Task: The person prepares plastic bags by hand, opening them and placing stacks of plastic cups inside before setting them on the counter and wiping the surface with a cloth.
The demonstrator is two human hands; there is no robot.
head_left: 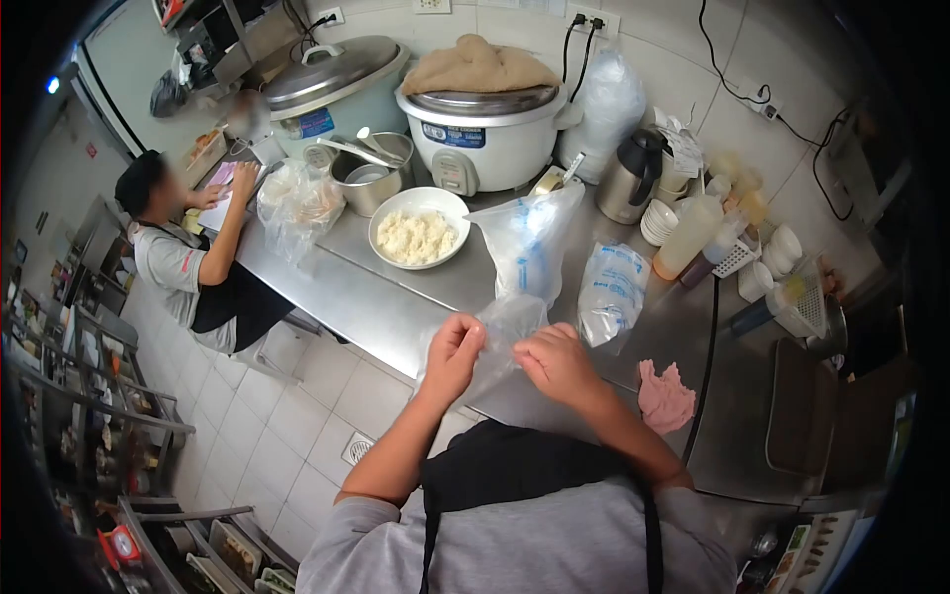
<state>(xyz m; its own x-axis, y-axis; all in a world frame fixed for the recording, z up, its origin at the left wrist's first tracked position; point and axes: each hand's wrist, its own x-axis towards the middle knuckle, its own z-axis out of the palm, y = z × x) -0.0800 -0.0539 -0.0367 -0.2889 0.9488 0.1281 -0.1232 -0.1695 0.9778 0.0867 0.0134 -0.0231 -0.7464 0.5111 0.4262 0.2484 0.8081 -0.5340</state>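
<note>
Between my two hands a thin clear plastic bag (500, 325) is stretched over the front edge of the steel counter. My left hand (455, 348) pinches its left side with curled fingers. On the other side my right hand (556, 358) is closed on the bag as well. Just beyond lies a larger plastic bag with blue print (529, 247), an object with a handle near its top. To its right is a packed bundle with blue print (614, 285). A white bowl of cooked rice (416, 230) stands further left.
Two large rice cookers (485, 139) stand along the wall, one with a brown cloth (480, 67) on its lid. A steel pot (366, 178), a thermos (630, 176), sauce bottles (690, 236) and a pink cloth (665, 396) are around. A co-worker (183, 252) sits at the left, writing on papers.
</note>
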